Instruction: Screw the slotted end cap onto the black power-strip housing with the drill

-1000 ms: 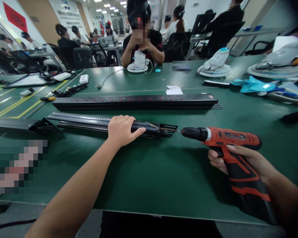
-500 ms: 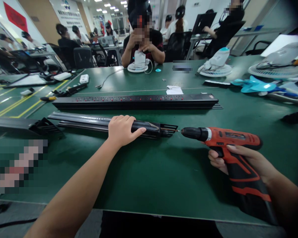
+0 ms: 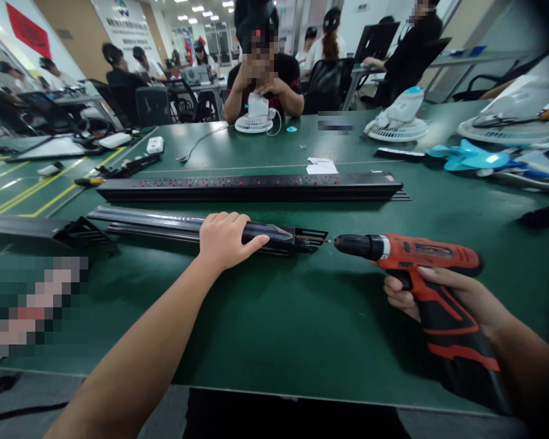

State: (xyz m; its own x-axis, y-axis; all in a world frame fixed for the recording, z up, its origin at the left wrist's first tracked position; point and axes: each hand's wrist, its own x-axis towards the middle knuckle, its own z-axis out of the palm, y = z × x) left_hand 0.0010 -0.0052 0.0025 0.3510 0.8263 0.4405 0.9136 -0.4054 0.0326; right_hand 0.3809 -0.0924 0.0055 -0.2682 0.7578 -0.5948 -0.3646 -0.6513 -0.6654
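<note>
My left hand [image 3: 223,242] is wrapped over a long black power strip housing [image 3: 169,222], pressing it to the green table [image 3: 265,329]. My right hand [image 3: 466,296] grips a red and black cordless drill [image 3: 432,253] by its handle, with the forefinger by the trigger. The drill lies level and points left, its thin bit reaching the slotted end bracket [image 3: 312,236] of the housing. Whether the tip touches a screw is too small to tell. Just behind lies a second long black power strip [image 3: 251,186] with a row of red dots along its top.
At left rests another dark housing [image 3: 22,230], near a yellow-handled screwdriver [image 3: 89,182]. White fan parts [image 3: 398,119] and turquoise fan blades [image 3: 473,157] lie at the back right. Across the table a person [image 3: 265,79] leans over a small white fan [image 3: 255,122].
Both my hands, the drill and the housing stay in place. In the background, a seated person at the right has shifted slightly.
</note>
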